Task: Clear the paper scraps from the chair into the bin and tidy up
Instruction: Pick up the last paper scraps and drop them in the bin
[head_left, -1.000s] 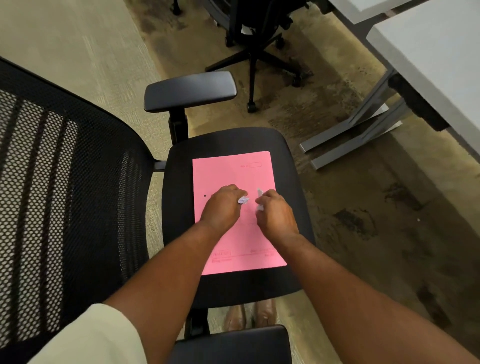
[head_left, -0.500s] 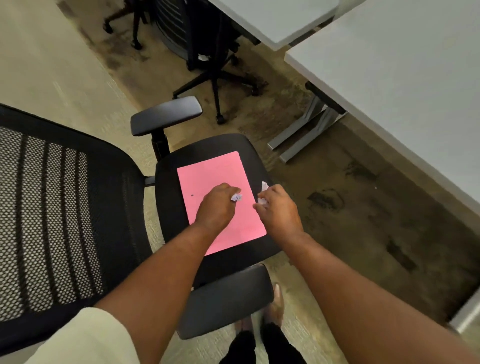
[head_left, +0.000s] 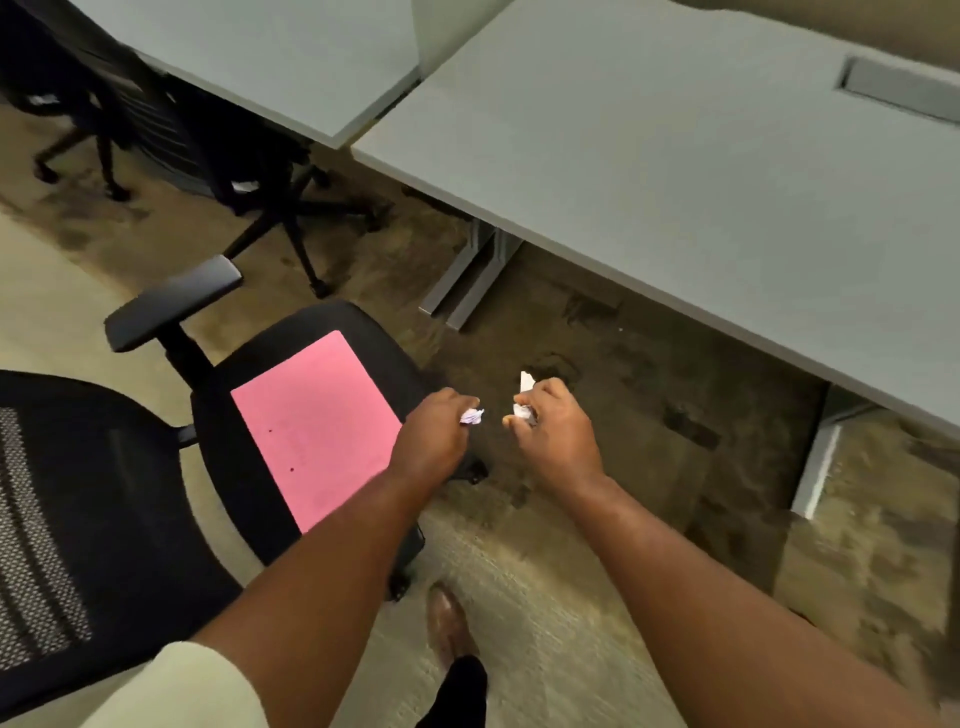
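A black office chair (head_left: 244, 467) stands at the lower left with a pink sheet (head_left: 311, 426) lying flat on its seat. My left hand (head_left: 434, 441) is shut on a small crumpled paper scrap (head_left: 471, 415), at the seat's right edge. My right hand (head_left: 556, 431) is over the floor to the right of the chair, shut on white paper scraps (head_left: 524, 397), one strip sticking up above the fingers. No bin is in view.
A grey desk (head_left: 701, 171) fills the upper right, its metal legs (head_left: 467, 280) standing on the carpet. A second grey desk (head_left: 270, 52) is at the top, with another black chair (head_left: 208, 150) beneath it. My shoe (head_left: 449, 623) is on the carpet below my hands.
Both hands have lifted off the pink sheet with the scraps and moved right, past the seat's edge. My view has swung right, so the desks now fill the upper right.
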